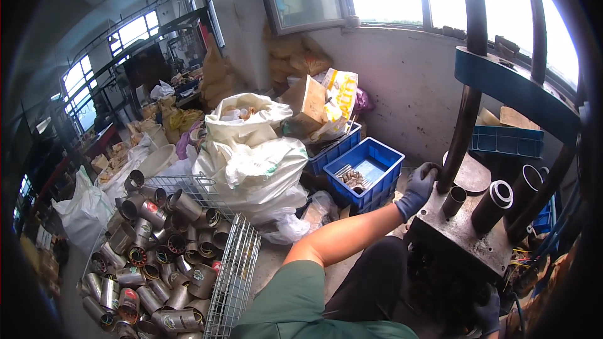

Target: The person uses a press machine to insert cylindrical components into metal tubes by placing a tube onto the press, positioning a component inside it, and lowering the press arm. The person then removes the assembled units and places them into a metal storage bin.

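Note:
My left hand (419, 191), in a dark grey glove, rests at the near left corner of the press table (433, 215), beside a thick steel column (460, 135). Its fingers are curled closed, and whatever may be inside them is hidden. Low at the right, my right hand (488, 315) wears a similar glove and is beside the shadowed press base; its fingers are too dark and blurred to read. On the press table stand a short dark tube (454, 201), a dark cylinder with a pale ring on top (492, 207) and a wider open tube (526, 189).
A wire cage (233, 276) full of metal motor housings (176, 320) stands at the left. Beyond my arm are white sacks (251, 169) and a blue crate (364, 198) holding small metal pieces. The press's blue crossbeam (515, 81) spans the columns at upper right.

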A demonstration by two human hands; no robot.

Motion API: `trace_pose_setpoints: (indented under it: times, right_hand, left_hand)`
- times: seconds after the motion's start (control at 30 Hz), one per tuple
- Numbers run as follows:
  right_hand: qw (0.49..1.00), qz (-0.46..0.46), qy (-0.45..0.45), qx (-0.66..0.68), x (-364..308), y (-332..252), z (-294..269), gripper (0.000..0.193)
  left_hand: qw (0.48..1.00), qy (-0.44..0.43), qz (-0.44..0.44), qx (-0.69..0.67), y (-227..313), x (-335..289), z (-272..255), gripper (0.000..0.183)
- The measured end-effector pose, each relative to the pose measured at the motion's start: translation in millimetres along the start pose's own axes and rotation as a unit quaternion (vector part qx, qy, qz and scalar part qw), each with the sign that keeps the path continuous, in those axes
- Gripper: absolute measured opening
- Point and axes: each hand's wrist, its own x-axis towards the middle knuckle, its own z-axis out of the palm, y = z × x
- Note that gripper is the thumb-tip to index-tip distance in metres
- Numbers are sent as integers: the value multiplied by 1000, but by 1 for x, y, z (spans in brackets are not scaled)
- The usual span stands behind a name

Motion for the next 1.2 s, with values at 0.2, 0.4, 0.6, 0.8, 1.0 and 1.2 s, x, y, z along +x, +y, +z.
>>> trace_pose_setpoints:
  times: [0.2, 0.4, 0.6, 0.8, 1.0, 1.2]
  right_hand:
    - [994, -60, 91, -4, 37, -46, 7, 34]
    - [972, -88, 210, -53, 83, -115, -46, 48]
    - [943, -138, 263, -152, 206, -152, -68, 63]
    - [950, -149, 216, -168, 278, -148, -39, 65]
    - [951, -188, 240, -54, 241, -132, -51, 65]
    - [927, -65, 227, 291, 192, -111, -51, 62]
  left_hand:
    - [914, -49, -241, -324, -85, -58, 154, 17]
    - [862, -16, -434, -262, -80, -60, 148, 32]
    - [869, 29, -455, -193, -64, -33, 147, 35]
    - [901, -1, -390, -190, -103, -14, 138, 22]
    - [900, -51, -410, -137, -102, -10, 154, 20]
    - [903, -134, -388, -130, -133, -11, 162, 39]
